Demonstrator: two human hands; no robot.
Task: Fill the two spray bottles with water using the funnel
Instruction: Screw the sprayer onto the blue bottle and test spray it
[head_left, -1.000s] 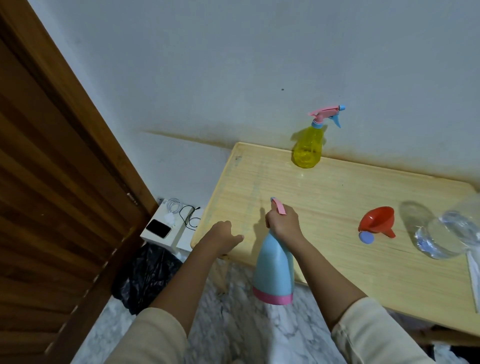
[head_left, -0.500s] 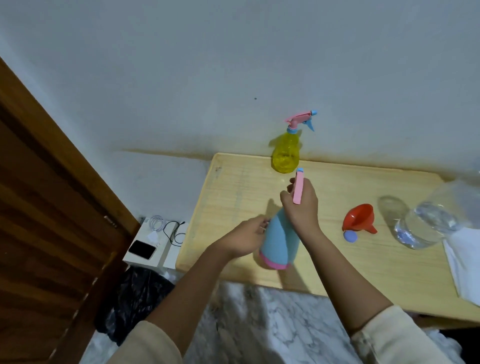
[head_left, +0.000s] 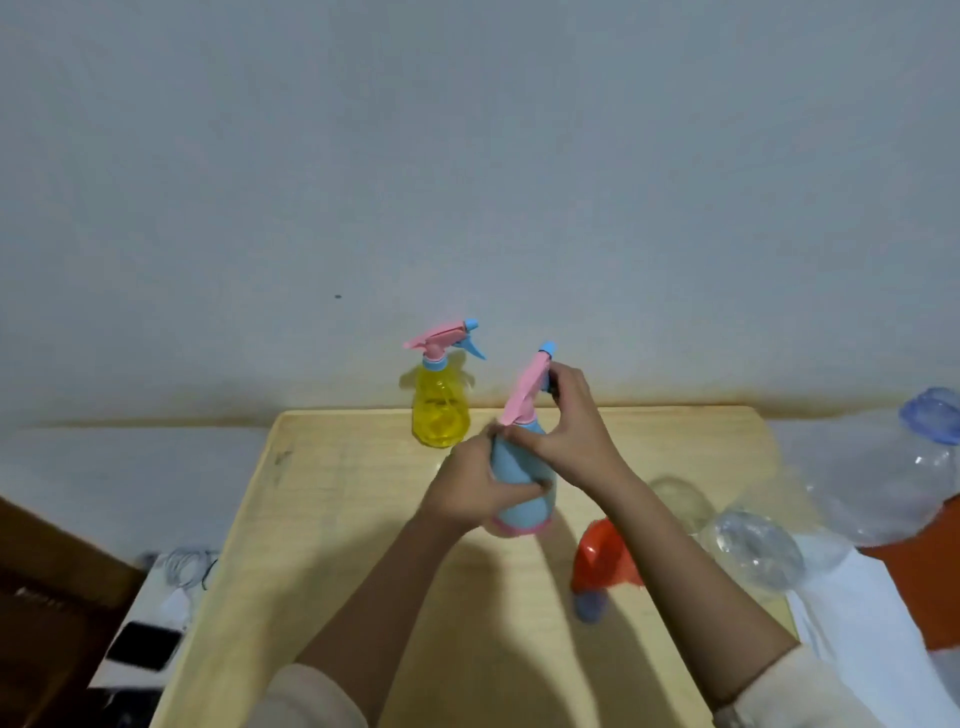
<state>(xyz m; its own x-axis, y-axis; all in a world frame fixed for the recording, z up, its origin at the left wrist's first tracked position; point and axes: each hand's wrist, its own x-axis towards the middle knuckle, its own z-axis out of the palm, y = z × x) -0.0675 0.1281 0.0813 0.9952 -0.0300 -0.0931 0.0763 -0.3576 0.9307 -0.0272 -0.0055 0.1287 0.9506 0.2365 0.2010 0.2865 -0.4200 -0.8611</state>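
Pale wood is forming the table (head_left: 363, 571) in front of you, its far edge meeting a grey-white wall (head_left: 467, 156). Nearest you on it, the orange funnel (head_left: 602, 561) is lying on its side, partly behind your right forearm. Just right of it a clear plastic bottle (head_left: 758, 551) is lying beside a white cloth (head_left: 857, 623). Farther back, the yellow spray bottle (head_left: 440, 410) is standing upright close to the wall, spray head on. Left of the table, a dark phone (head_left: 143, 647) is resting on a white box (head_left: 171, 608).

Your left hand (head_left: 467, 488) is wrapping round the body of the blue spray bottle (head_left: 524, 483), roughly upright over the table's middle. Whether its base is touching the wood cannot be told. Your right hand (head_left: 571, 431) is gripping its top, thumb at the collar, fingers curling at the pink spray head (head_left: 527, 387).
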